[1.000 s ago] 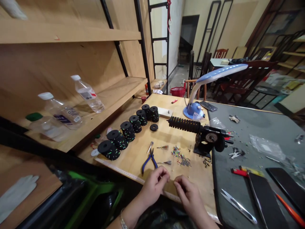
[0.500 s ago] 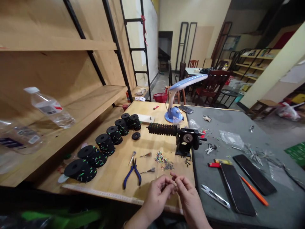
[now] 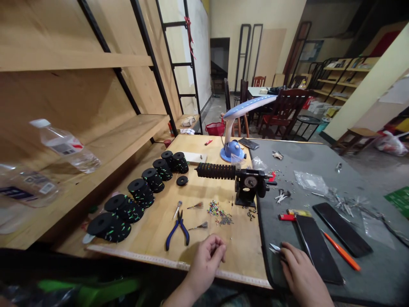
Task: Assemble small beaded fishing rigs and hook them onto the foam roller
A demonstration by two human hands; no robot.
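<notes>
My left hand (image 3: 208, 261) is over the front of the wooden tabletop, its thumb and fingers pinched together. Whatever they hold, if anything, is too small or hidden to make out. My right hand (image 3: 302, 266) lies on the dark mat with its fingers curled over the silver thread snips (image 3: 275, 248); only the blades stick out to the left. Beyond the left hand are small coloured beads (image 3: 214, 208) and a heap of tiny metal pieces (image 3: 226, 219). Blue-handled pliers (image 3: 177, 231) lie left of that hand, beside two small bristly tufts (image 3: 198, 226).
A black winding device (image 3: 247, 185) with a ridged black roll (image 3: 216, 171) stands mid-table, below a blue lamp (image 3: 232, 149). Black foam spools (image 3: 110, 226) line the left side. Right of my right hand lie a dark phone (image 3: 319, 249), another phone (image 3: 341, 228) and an orange tool (image 3: 341, 251).
My hands have parted. The right hand has moved right, from beside the left hand to the thread snips on the mat. The left hand stays pinched in nearly the same spot.
</notes>
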